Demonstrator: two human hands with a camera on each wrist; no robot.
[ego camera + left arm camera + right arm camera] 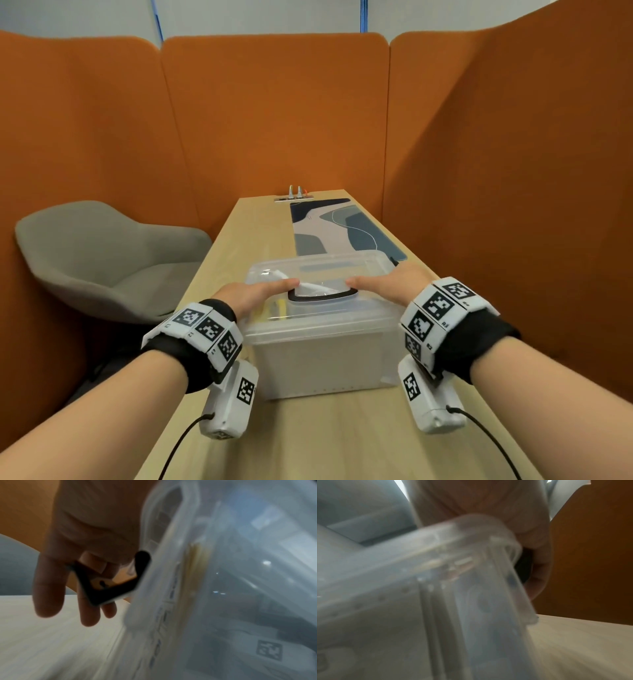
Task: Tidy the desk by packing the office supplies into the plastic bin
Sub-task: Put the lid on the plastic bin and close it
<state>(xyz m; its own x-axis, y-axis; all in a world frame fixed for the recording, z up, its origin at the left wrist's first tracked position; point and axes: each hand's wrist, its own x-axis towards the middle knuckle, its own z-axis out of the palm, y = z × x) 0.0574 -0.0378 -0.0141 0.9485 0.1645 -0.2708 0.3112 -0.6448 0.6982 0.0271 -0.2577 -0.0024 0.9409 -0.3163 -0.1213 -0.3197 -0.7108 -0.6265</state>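
Observation:
A clear plastic bin (325, 356) with its lid (318, 270) on stands on the desk in front of me. White and yellow supplies (279, 305) show faintly through the lid, beside a black handle (322, 297). My left hand (253, 294) clasps the lid's left end, thumb on top and fingers down the side. In the left wrist view those fingers (48, 595) lie against a black side latch (109, 592) that stands out from the bin (223, 601). My right hand (387, 286) clasps the right end the same way, wrapped over the bin's corner (436, 601) and a dark latch (523, 566).
A patterned blue and grey desk mat (342, 229) lies beyond the bin, with a socket strip (294, 197) at the desk's far end. A grey chair (102, 257) stands to the left. Orange partition walls (274, 120) close in the desk (325, 438) on three sides.

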